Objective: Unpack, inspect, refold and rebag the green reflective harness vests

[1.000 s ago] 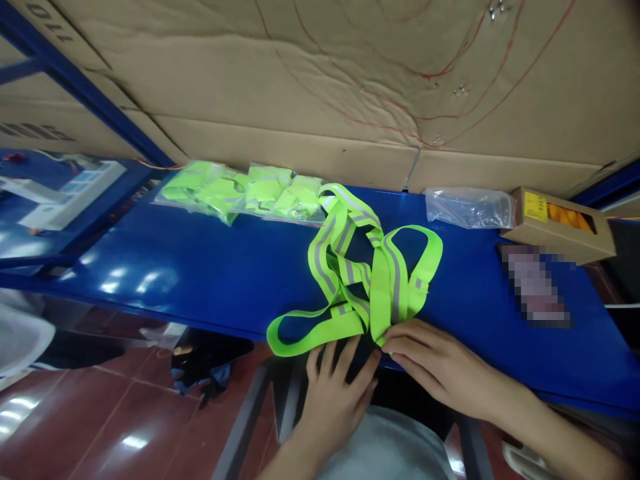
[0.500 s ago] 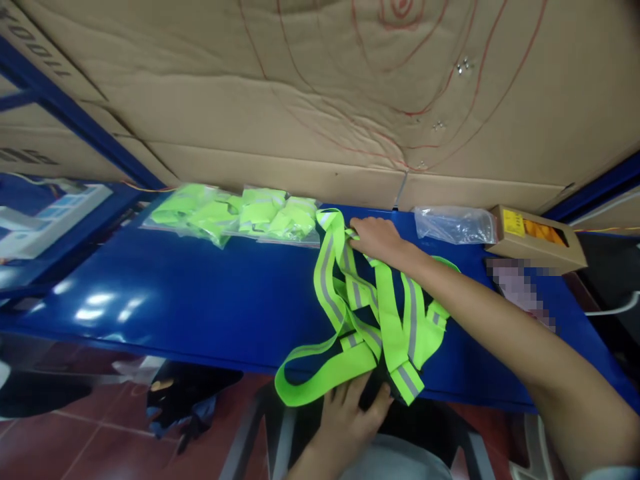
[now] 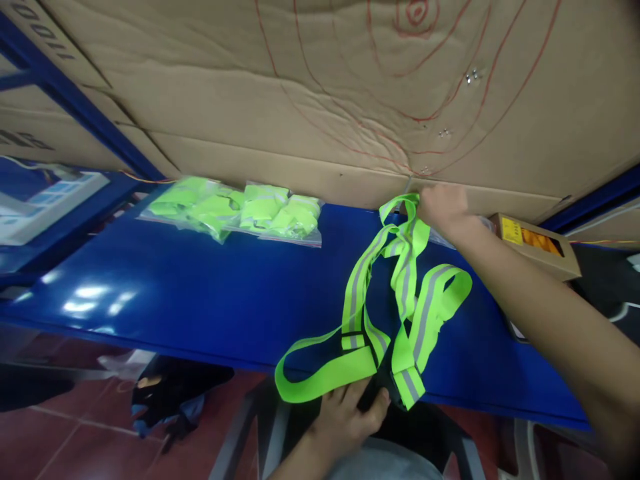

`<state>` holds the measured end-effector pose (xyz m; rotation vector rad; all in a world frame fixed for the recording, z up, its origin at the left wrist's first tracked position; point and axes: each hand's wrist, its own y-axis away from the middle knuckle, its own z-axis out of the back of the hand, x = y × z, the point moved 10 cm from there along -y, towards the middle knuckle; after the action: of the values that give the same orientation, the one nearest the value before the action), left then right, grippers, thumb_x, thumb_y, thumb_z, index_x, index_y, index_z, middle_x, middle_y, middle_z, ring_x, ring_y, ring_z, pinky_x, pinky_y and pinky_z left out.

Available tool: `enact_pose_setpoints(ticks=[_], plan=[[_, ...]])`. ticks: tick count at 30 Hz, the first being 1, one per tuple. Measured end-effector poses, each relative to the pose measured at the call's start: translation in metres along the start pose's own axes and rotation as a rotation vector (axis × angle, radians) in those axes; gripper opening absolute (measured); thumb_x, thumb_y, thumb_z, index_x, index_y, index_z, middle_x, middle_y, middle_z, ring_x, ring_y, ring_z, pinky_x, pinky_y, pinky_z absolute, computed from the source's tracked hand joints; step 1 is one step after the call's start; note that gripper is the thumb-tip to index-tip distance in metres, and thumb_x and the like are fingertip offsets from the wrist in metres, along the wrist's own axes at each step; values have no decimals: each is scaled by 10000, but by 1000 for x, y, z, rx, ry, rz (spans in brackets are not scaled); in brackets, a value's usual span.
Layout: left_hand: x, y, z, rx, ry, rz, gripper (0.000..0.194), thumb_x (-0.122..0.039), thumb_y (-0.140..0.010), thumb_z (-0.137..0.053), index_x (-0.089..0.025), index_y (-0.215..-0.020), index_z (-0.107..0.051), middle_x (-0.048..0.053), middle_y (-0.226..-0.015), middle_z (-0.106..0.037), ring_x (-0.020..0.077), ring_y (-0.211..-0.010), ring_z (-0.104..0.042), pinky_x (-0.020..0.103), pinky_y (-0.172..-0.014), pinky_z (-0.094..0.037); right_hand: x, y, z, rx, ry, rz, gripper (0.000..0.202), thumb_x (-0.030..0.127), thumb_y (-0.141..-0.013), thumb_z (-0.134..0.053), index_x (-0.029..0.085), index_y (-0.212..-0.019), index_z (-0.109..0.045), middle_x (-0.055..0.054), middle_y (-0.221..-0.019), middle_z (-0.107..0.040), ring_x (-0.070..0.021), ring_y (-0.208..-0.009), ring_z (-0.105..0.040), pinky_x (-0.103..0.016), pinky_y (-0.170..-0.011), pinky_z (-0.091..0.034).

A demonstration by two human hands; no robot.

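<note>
1. Along the left edge of the frame, a white block with pale blue panels [image 3: 45, 207] sits on a separate blue surface.
2. Left of centre, four bagged green bundles [image 3: 260, 210] line the cardboard wall [image 3: 200, 100]; from them, a wide stretch of glossy blue tabletop [image 3: 200, 293] runs down to its front edge.
3. At lower centre, the left hand [image 3: 345, 417] lies at that edge, fingers by the strap's low loop; I cannot tell whether they grip it.
4. Across the centre, the yellow-green strap [image 3: 357, 293] lies twisted in loops, a grey stripe along its length, reaching the front edge.
5. Right of centre, the right hand [image 3: 443, 207], well apart from the left, is curled tight on the strap's upper end, before the cardboard.
6. Towards the right edge, a brown box [image 3: 540, 250] shows orange contents beyond the forearm.
</note>
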<state>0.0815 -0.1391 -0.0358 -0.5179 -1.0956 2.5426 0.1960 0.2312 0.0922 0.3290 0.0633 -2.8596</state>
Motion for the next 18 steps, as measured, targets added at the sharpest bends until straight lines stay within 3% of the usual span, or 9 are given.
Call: enact_pose_setpoints(ticks=[2,4,6,7,9,10,13,15,18], plan=[[-2,1,-1,-4,-14,0,208,-302,-736,-823,-327,-918,-726,20,-941,-707,211,-945,-628,354,-941,-425,1,17,-10,134,24,-18,345,243,-943,-613,22,-1189,-710,-325,-1162,-709,-446,-1084,-689,-532,-844,-517],[-2,0,-2,-11,-10,8,163,-295,-751,-795,-320,-897,-728,20,-938,-716,207,-933,-633,357,-933,-426,15,38,-5,139,17,53,441,249,-901,-688,58,-1299,-672,-296,-1254,-691,-449,-1131,-666,-559,-895,-514],[-2,-2,-3,-21,4,22,104,-296,-777,-758,-311,-878,-737,20,-954,-729,201,-923,-637,353,-922,-419,49,65,5,44,-14,246,530,196,-930,-648,111,-1448,-573,-248,-1401,-624,-415,-1275,-590,-559,-1024,-458],[-1,-3,-3,-25,10,29,84,-297,-787,-745,-309,-869,-740,17,-971,-735,196,-919,-639,350,-915,-415,69,80,7,5,-44,358,542,156,-953,-606,180,-1491,-541,-187,-1458,-599,-353,-1315,-569,-507,-1068,-439],[-1,-5,-3,-30,22,35,71,-304,-794,-739,-309,-865,-746,9,-1013,-743,188,-916,-644,346,-909,-408,126,124,13,-95,-216,784,522,98,-990,-524,224,-1496,-545,-149,-1508,-561,-292,-1292,-585,-459,-1049,-452],[-1,-5,-2,-36,27,38,73,-308,-791,-747,-311,-864,-748,5,-1024,-743,185,-915,-647,345,-913,-406,144,141,10,-100,-282,907,474,94,-1012,-487,218,-1459,-583,-143,-1494,-574,-269,-1249,-610,-439,-1021,-466],[0,-4,-2,-39,32,43,126,-314,-762,-785,-315,-883,-749,7,-1027,-740,185,-922,-652,350,-944,-408,171,155,-6,-29,-404,991,330,254,-1070,-494,184,-1341,-670,-135,-1337,-672,-241,-1109,-671,-393,-924,-496],[0,-3,-3,-30,33,42,147,-314,-755,-793,-313,-894,-748,17,-1024,-739,193,-942,-655,351,-957,-415,176,152,-20,75,-393,991,356,369,-1021,-617,186,-1321,-677,-123,-1281,-688,-244,-1069,-683,-360,-863,-494],[0,-3,-3,-29,36,45,103,-322,-781,-771,-307,-878,-741,25,-1024,-740,205,-970,-646,370,-967,-401,169,141,-35,219,-272,944,414,317,-881,-791,212,-1266,-684,-96,-1263,-674,-222,-970,-689,-300,-737,-442]])
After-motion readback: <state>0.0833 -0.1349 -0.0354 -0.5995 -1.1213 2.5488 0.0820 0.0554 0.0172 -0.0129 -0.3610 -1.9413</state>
